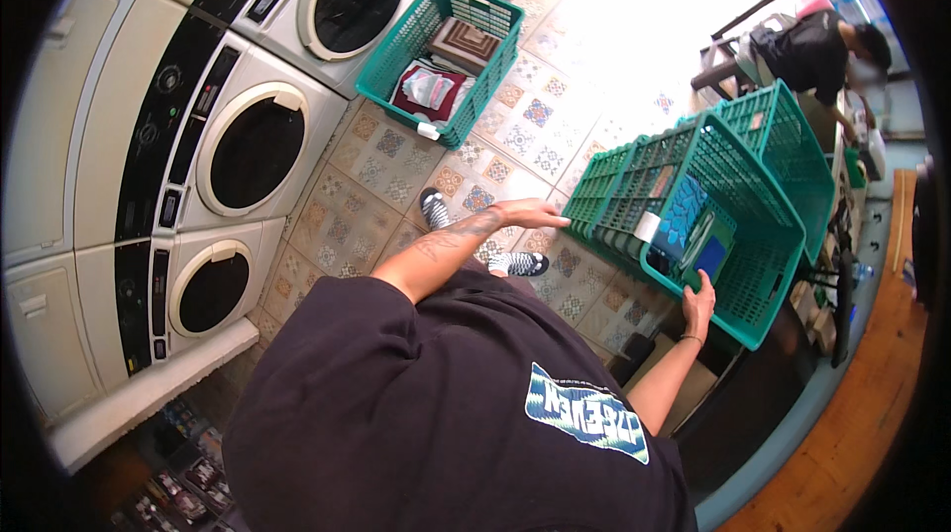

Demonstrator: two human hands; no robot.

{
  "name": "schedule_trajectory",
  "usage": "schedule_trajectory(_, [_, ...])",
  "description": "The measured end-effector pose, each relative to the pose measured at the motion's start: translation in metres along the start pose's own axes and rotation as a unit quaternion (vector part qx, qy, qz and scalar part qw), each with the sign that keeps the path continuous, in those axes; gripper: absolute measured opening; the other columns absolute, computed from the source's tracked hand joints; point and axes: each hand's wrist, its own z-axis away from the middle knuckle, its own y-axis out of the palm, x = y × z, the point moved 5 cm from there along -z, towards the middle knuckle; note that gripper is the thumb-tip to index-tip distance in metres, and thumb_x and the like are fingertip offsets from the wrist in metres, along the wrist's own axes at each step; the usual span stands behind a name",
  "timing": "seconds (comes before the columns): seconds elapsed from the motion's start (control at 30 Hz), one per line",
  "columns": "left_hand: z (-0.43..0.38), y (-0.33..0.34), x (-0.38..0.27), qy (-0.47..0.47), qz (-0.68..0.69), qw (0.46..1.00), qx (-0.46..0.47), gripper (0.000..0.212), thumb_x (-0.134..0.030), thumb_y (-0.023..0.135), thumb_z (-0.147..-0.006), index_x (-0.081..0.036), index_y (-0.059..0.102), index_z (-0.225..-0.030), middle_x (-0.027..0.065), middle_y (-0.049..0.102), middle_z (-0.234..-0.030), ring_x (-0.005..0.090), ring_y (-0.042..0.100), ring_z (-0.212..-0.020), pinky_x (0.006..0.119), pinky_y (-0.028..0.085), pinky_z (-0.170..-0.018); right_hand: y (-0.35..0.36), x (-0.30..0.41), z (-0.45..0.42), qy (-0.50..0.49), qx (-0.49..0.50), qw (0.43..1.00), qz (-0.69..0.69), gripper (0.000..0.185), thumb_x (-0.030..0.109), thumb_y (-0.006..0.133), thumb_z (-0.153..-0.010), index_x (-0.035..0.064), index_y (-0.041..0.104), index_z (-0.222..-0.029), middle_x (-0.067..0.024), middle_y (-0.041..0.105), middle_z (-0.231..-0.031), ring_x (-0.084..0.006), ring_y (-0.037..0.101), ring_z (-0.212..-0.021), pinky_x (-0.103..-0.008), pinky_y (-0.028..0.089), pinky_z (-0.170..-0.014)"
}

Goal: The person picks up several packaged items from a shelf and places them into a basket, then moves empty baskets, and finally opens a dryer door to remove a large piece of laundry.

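My right hand (699,303) grips the near rim of a green plastic laundry basket (750,294), its thumb over the edge. Inside that basket lie a blue patterned cloth (681,214) and folded green and blue fabric (709,253). My left hand (531,213) reaches out with extended fingers. Its fingertips are at the left end of the green baskets (591,194); whether they touch is not clear. No object shows in the left hand. Another green basket (806,160) stands close behind the gripped one.
Front-loading machines (256,149) with round dark doors line the left side. A green basket (475,105) of folded textiles sits on the patterned tile floor (539,112). At upper right a person (802,53) bends over a cluttered surface. A wooden counter edge (854,413) curves along the right.
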Motion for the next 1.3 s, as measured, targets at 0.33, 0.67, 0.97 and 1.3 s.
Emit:
schedule_trajectory(0.33, [0.164, -0.097, 0.193, -0.150, 0.095, 0.962, -0.207, 0.057, -0.052, 0.053, -0.090, -0.001, 0.064, -0.112, 0.0136, 0.067, -0.099, 0.0229, 0.062, -0.088, 0.035, 0.048, -0.078, 0.049, 0.320, 0.033, -0.284, -0.101, 0.948, -0.104, 0.024, 0.014, 0.063, -0.087, 0.0042, 0.066, -0.108, -0.0130, 0.068, -0.103, -0.0268, 0.064, -0.097, -0.0375, 0.048, -0.086])
schedule_trajectory(0.67, [0.291, -0.151, 0.296, -0.157, 0.366, 0.835, -0.380, 0.031, -0.035, 0.059, -0.093, -0.006, 0.064, -0.103, -0.0036, 0.060, -0.082, 0.0050, 0.053, -0.067, 0.021, 0.044, -0.055, 0.191, 0.539, 0.118, -0.394, 0.282, 0.867, -0.114, 0.033, 0.023, 0.063, -0.086, 0.0011, 0.063, -0.111, -0.0186, 0.068, -0.099, -0.0297, 0.067, -0.091, -0.0394, 0.052, -0.082])
schedule_trajectory(0.97, [0.281, -0.147, 0.323, -0.218, 0.405, 0.792, -0.400, 0.030, -0.034, 0.056, -0.093, -0.006, 0.063, -0.098, -0.0015, 0.058, -0.076, 0.0083, 0.053, -0.061, 0.025, 0.043, -0.050, 0.242, 0.514, 0.014, -0.344, 0.277, 0.897, -0.022, 0.034, 0.025, 0.063, -0.085, 0.0018, 0.064, -0.110, -0.0173, 0.070, -0.089, -0.0290, 0.069, -0.082, -0.0383, 0.053, -0.074])
schedule_trajectory(1.3, [0.212, -0.249, 0.298, -0.254, 0.378, 0.792, -0.407, 0.029, -0.036, 0.055, -0.095, -0.010, 0.061, -0.107, -0.0007, 0.062, -0.086, 0.0059, 0.054, -0.068, 0.021, 0.044, -0.057, 0.240, 0.629, -0.100, -0.460, 0.312, 0.831, -0.031, 0.032, 0.026, 0.060, -0.086, 0.0037, 0.064, -0.109, -0.0157, 0.070, -0.091, -0.0312, 0.068, -0.084, -0.0405, 0.052, -0.076])
